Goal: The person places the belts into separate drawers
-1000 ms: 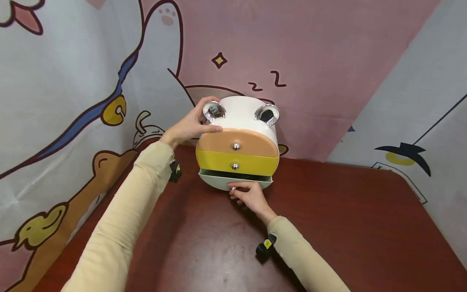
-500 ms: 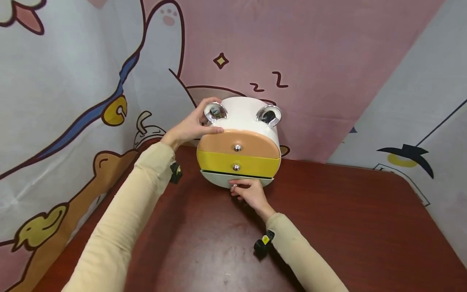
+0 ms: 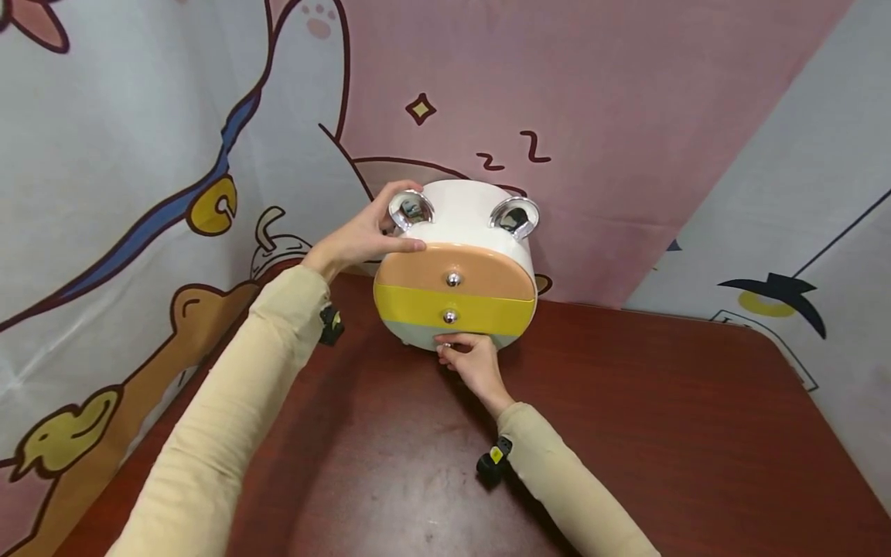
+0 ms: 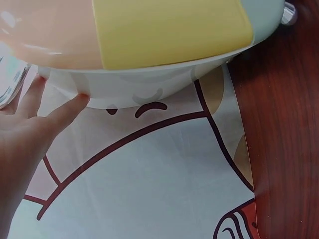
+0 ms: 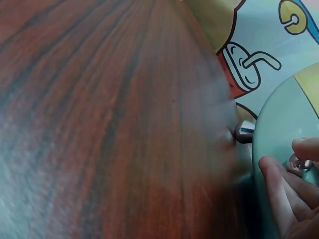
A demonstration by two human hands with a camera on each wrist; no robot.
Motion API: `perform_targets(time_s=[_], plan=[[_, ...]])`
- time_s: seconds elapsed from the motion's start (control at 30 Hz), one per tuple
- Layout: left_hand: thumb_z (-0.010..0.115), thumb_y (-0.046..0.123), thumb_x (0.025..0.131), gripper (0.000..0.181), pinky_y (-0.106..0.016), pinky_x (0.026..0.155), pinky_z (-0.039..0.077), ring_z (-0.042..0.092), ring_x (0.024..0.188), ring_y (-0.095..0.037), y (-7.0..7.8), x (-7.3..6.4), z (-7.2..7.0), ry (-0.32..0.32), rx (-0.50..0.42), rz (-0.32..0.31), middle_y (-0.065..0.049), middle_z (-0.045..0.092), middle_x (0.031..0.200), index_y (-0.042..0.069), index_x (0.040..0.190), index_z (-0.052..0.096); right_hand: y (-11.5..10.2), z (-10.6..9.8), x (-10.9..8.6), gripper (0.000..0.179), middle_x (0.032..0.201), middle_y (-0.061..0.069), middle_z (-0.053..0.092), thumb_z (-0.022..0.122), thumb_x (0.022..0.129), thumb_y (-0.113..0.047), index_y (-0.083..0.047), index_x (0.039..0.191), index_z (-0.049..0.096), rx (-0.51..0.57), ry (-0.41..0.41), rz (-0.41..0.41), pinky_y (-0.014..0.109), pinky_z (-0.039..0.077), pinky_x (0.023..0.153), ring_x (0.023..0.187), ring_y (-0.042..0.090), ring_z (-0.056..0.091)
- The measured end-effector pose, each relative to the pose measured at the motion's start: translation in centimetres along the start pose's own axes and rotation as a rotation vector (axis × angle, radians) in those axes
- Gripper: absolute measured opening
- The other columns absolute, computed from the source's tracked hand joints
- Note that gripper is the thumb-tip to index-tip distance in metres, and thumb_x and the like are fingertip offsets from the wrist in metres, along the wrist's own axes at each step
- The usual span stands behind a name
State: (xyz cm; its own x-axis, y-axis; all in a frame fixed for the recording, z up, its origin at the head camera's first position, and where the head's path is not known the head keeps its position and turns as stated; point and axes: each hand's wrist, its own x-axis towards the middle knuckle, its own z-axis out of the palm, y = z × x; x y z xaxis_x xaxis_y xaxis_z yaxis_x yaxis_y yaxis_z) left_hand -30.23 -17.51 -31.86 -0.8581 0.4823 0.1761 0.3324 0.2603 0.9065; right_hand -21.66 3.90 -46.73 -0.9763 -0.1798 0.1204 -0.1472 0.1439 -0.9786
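Observation:
A small drawer box [image 3: 465,213] with a white shell and round chrome eyes stands at the back of the table. Its front has an orange drawer [image 3: 418,271], a yellow drawer [image 3: 411,303] and a pale green bottom drawer [image 3: 411,333], all flush. My left hand [image 3: 362,232] grips the box's upper left corner around one eye, thumb along the front edge; its fingertips [image 4: 82,98] touch the white side in the left wrist view. My right hand [image 3: 476,363] pinches the bottom drawer's silver knob [image 5: 298,163], partly hidden by the fingers.
The box stands on a dark red wooden table [image 3: 661,433]. Cartoon-printed cloth [image 3: 592,100] hangs behind and to the left, close to the box. A short metal foot [image 5: 245,131] shows under the box. Each wrist wears a small black camera [image 3: 490,468].
The bottom drawer, which stood partly out a second ago, has slid back into the box, with my right hand moving along on its knob. My left hand has kept its hold.

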Motion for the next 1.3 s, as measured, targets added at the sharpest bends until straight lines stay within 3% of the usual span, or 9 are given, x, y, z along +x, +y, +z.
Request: perform_targets(time_s=[0.23,0.5,0.6,0.73,0.87,1.0,1.17,1.3], plan=[[0.075,0.007,0.084,0.081,-0.037,0.087,0.045,0.057,0.109,-0.026,-0.1,0.1,0.1,-0.002,-0.020,0.018,-0.009,0.047,0.130,0.022,0.147,0.026,0.0,-0.1,0.1,0.017,0.088,0.031,0.066,0.066,0.086,0.006,0.012,0.102,0.070,-0.009,0.000,-0.017,0.052,0.053,0.070,0.079,0.046,0.066],[0.071,0.001,0.085,0.082,-0.036,0.085,0.047,0.055,0.113,-0.028,-0.8,0.4,0.4,-0.010,-0.067,0.035,-0.013,0.043,0.135,0.019,0.148,0.022,0.2,-0.2,-0.4,0.018,0.092,0.031,0.066,0.065,0.087,0.008,0.013,0.104,0.069,-0.037,0.005,-0.061,0.037,0.055,0.064,0.079,0.046,0.065],[0.069,-0.002,0.086,0.081,-0.036,0.086,0.047,0.052,0.118,-0.031,-0.5,0.3,0.6,-0.020,-0.092,0.055,-0.015,0.041,0.137,0.017,0.148,0.020,0.6,-0.2,-0.4,0.018,0.092,0.031,0.066,0.064,0.087,0.009,0.013,0.104,0.069,-0.051,0.017,-0.091,0.031,0.053,0.059,0.078,0.047,0.065],[0.067,-0.002,0.087,0.080,-0.037,0.087,0.047,0.049,0.121,-0.032,0.4,-0.4,1.0,-0.008,-0.088,0.068,-0.017,0.040,0.137,0.016,0.149,0.019,2.0,-0.3,0.1,0.019,0.089,0.031,0.066,0.062,0.087,0.011,0.012,0.105,0.068,-0.046,0.009,-0.096,0.032,0.054,0.058,0.075,0.045,0.066],[0.067,0.001,0.088,0.082,-0.040,0.090,0.046,0.046,0.126,-0.032,0.5,-1.0,1.6,0.041,-0.077,0.082,-0.015,0.037,0.140,0.018,0.151,0.019,3.5,-0.8,0.4,0.027,0.092,0.028,0.067,0.059,0.088,0.011,0.008,0.113,0.067,-0.055,-0.072,-0.044,0.038,0.056,0.062,0.074,0.037,0.068],[0.067,0.003,0.089,0.085,-0.044,0.096,0.043,0.038,0.133,-0.035,-0.2,-1.2,2.2,0.102,-0.087,0.103,-0.014,0.029,0.145,0.019,0.154,0.014,3.8,-2.1,-0.3,0.029,0.093,0.022,0.070,0.059,0.087,0.007,0.004,0.114,0.068,-0.159,-0.131,-0.022,0.040,0.055,0.060,0.073,0.031,0.069],[0.068,0.008,0.090,0.088,-0.049,0.101,0.038,0.031,0.136,-0.040,-1.8,-1.0,2.4,0.177,-0.022,0.111,-0.015,0.016,0.153,0.023,0.155,0.011,4.0,-4.1,-1.1,0.025,0.095,0.021,0.070,0.061,0.087,0.005,0.005,0.111,0.068,-0.233,-0.120,-0.041,0.041,0.054,0.058,0.076,0.034,0.068],[0.066,0.013,0.092,0.086,-0.050,0.101,0.037,0.033,0.135,-0.037,-3.1,-0.8,2.3,0.205,0.031,0.141,-0.016,0.022,0.151,0.029,0.155,0.010,4.2,-5.8,-1.5,0.022,0.096,0.020,0.070,0.063,0.088,0.003,0.005,0.110,0.068,-0.245,-0.100,0.001,0.043,0.053,0.056,0.075,0.034,0.067]])
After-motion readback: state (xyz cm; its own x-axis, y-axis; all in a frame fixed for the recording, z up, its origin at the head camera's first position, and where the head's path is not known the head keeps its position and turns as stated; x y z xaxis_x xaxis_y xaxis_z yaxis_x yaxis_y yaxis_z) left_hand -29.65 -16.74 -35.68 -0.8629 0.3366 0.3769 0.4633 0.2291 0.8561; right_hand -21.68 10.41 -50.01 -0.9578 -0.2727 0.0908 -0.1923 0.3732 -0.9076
